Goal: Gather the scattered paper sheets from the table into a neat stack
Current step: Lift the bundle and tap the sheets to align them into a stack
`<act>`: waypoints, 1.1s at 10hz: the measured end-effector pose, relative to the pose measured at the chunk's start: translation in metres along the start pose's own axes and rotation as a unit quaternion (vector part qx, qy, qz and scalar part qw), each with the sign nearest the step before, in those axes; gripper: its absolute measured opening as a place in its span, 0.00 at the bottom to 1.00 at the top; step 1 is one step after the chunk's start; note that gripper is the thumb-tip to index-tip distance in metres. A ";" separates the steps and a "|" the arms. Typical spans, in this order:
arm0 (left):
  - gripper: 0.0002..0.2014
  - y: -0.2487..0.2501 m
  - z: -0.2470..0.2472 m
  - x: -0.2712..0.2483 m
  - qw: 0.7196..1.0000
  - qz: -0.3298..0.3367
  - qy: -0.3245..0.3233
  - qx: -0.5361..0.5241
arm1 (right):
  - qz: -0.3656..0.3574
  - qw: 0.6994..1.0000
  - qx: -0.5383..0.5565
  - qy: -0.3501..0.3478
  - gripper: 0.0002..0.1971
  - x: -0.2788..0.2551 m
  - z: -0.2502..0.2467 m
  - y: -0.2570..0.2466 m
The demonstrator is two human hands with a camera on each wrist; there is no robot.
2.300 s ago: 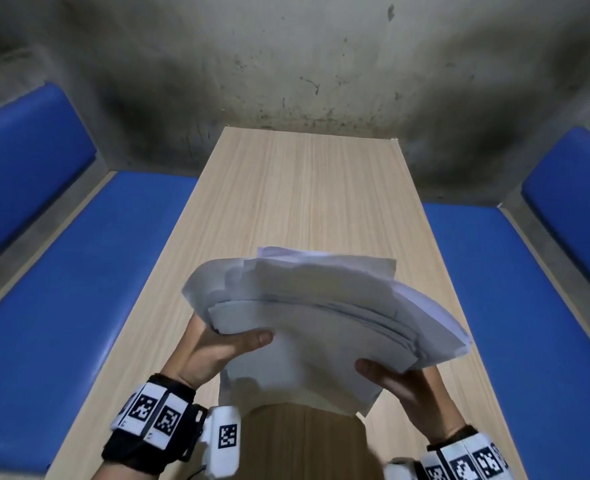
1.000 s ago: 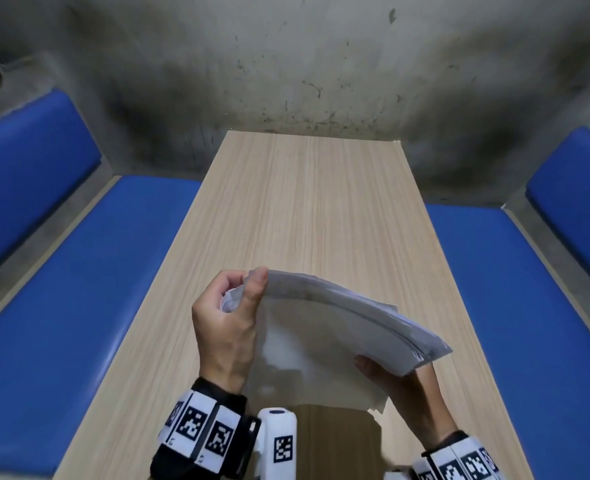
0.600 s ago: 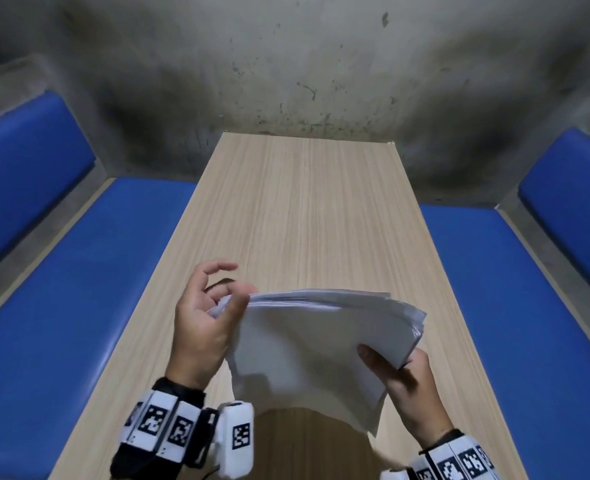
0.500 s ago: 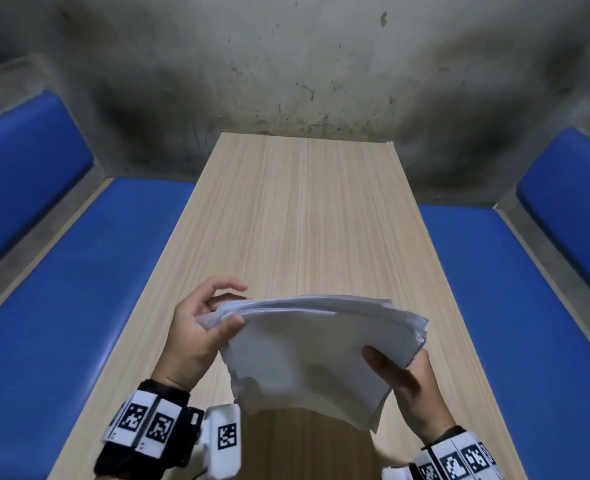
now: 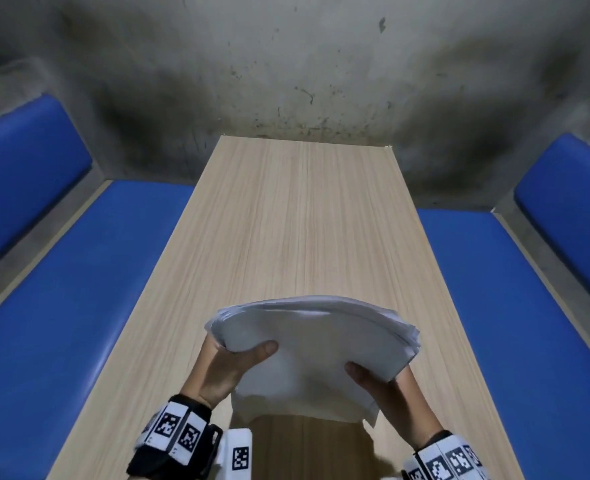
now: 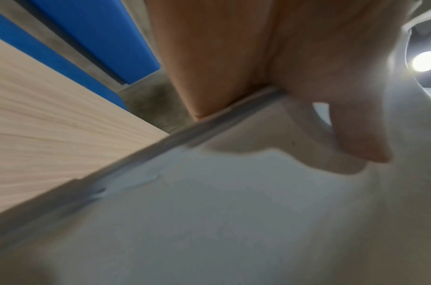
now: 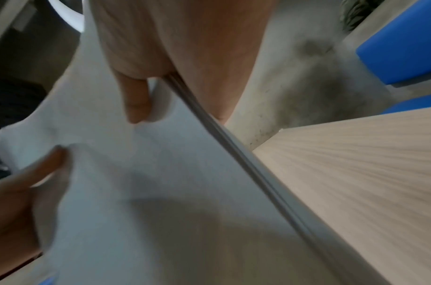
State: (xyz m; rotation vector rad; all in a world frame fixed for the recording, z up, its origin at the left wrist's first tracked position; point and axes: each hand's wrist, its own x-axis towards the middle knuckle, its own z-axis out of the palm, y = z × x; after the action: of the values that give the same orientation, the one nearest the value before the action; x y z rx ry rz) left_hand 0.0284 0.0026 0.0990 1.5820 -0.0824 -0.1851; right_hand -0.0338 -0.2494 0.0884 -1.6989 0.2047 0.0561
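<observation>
Above the worktop (image 5: 286, 220), the left hand (image 5: 224, 368) and right hand (image 5: 394, 400) each kept a grip on the paper stack (image 5: 321, 341), thumbs pressed on top.

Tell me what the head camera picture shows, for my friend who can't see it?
Two hands hold a stack of white paper sheets above a long wooden table: the left hand grips its left edge, thumb on top, and the right hand grips its right edge. Blue padded benches run along both sides, and a stained grey wall stands behind.
</observation>
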 end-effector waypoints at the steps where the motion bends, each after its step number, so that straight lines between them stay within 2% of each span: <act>1: 0.20 0.009 0.009 0.003 0.995 0.062 0.067 0.041 | -0.035 0.998 0.005 0.060 0.23 0.004 0.005 -0.002; 2: 0.21 0.035 0.009 0.002 0.989 0.129 0.039 0.068 | -0.078 0.992 -0.001 0.101 0.25 -0.001 0.000 -0.019; 3: 0.19 0.035 0.003 0.001 0.994 0.106 0.005 -0.001 | -0.102 0.994 0.029 0.039 0.18 -0.004 -0.006 -0.031; 4: 0.09 0.022 -0.005 0.007 1.000 0.011 0.012 -0.009 | -0.117 0.993 0.030 -0.017 0.13 -0.001 -0.021 -0.018; 5: 0.13 0.009 -0.003 0.016 0.997 -0.058 0.000 0.042 | -0.304 0.947 0.030 -0.099 0.14 0.008 -0.003 -0.023; 6: 0.15 0.009 0.003 0.022 0.997 -0.059 0.023 0.040 | 0.156 0.961 -0.195 0.122 0.35 0.007 0.012 -0.038; 7: 0.16 0.028 0.007 0.021 0.997 0.020 0.067 0.031 | -0.121 0.986 -0.097 0.057 0.15 0.004 -0.002 -0.061; 8: 0.20 0.036 0.013 0.017 0.989 0.101 0.092 0.062 | -0.081 0.992 -0.030 0.092 0.13 0.001 0.003 -0.056; 9: 0.25 0.017 0.027 0.009 0.991 0.082 0.071 0.081 | -0.075 0.992 -0.056 0.086 0.16 -0.003 0.009 -0.033; 10: 0.20 -0.012 0.034 0.004 0.996 -0.006 0.082 0.044 | -0.026 0.994 -0.080 0.073 0.06 -0.005 0.021 -0.018; 11: 0.17 -0.017 0.032 0.010 0.994 -0.010 0.108 0.033 | -0.032 0.994 -0.060 0.089 0.06 -0.012 0.035 -0.024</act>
State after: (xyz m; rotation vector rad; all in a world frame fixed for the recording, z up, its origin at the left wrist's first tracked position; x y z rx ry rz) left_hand 0.0322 -0.0305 0.0805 1.6607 0.0972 -0.0273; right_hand -0.0387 -0.2103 0.1085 -1.8309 0.2850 -0.1344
